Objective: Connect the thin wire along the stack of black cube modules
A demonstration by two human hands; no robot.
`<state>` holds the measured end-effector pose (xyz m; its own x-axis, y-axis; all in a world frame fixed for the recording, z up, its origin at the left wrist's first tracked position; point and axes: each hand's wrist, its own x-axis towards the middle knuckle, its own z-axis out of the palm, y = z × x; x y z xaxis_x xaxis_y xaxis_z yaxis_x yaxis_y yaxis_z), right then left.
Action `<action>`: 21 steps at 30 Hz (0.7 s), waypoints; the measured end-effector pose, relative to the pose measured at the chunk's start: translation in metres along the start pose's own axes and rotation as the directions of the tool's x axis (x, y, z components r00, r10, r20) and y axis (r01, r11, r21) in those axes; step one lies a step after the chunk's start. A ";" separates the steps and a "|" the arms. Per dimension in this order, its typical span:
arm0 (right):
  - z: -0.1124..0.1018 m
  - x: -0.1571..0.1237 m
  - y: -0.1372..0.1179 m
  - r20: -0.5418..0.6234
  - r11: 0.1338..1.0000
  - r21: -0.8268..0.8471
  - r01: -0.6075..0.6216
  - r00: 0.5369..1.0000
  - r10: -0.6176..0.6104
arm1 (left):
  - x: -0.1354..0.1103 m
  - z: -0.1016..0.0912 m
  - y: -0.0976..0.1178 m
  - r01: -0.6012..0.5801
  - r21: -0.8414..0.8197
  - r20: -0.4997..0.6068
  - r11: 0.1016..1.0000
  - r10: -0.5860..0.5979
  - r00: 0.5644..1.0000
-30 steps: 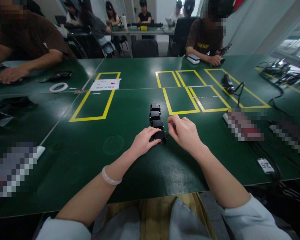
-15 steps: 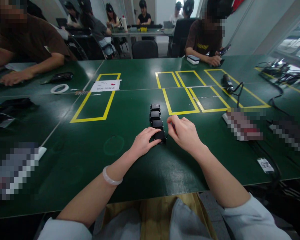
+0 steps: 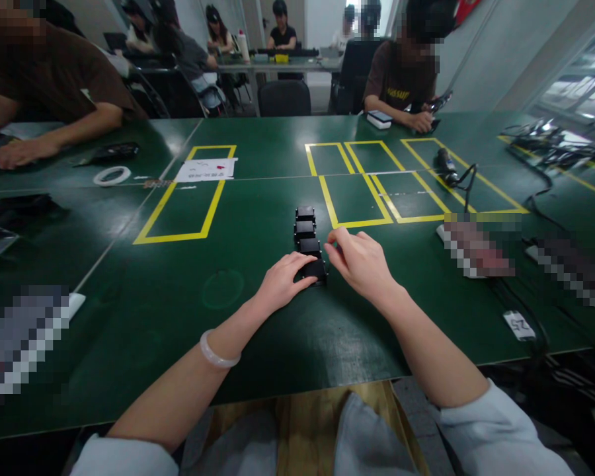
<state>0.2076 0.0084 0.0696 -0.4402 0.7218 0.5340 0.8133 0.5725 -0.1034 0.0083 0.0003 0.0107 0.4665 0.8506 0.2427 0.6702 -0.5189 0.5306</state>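
Observation:
Several small black boxes (image 3: 305, 229) stand in a short row on the green table (image 3: 258, 330), running away from me. My left hand (image 3: 282, 284) rests on the table with its fingers curled round the nearest black box (image 3: 317, 270). My right hand (image 3: 359, 261) sits just right of the row, fingers bent and pinched together near the second box; whether it holds anything is hidden.
Yellow tape rectangles (image 3: 178, 201) mark the table. A white sheet (image 3: 201, 170), a tape ring (image 3: 112, 175), a black tool with cable (image 3: 446, 165) and a cable tangle (image 3: 550, 142) lie around. Other people sit at the far left (image 3: 54, 86) and far side (image 3: 401, 73).
Both hands stay at the row of boxes. My right hand has edged slightly left toward the row; the view shifted a little.

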 end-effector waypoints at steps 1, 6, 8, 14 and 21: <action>0.000 0.000 0.000 -0.002 1.000 0.002 0.003 1.000 -0.003 | 0.000 0.000 0.000 -0.004 0.002 -0.001 1.000 0.004 1.000; 0.001 0.000 -0.002 -0.009 1.000 0.007 -0.008 1.000 0.008 | 0.001 0.001 -0.001 -0.008 0.007 -0.002 1.000 0.009 1.000; 0.001 0.000 -0.002 -0.006 1.000 0.022 -0.009 1.000 0.009 | 0.001 0.001 -0.001 -0.011 0.001 -0.001 1.000 0.011 1.000; 0.000 0.000 -0.002 -0.010 1.000 0.017 0.000 1.000 0.001 | 0.001 0.000 -0.001 0.001 0.010 0.005 1.000 -0.001 1.000; 0.000 -0.001 -0.002 -0.013 0.999 0.025 0.022 1.000 -0.022 | 0.001 0.001 0.000 -0.005 0.009 0.006 1.000 0.005 1.000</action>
<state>0.2063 0.0068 0.0693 -0.4531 0.7040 0.5468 0.7934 0.5982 -0.1127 0.0091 0.0013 0.0104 0.4733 0.8474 0.2406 0.6732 -0.5241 0.5216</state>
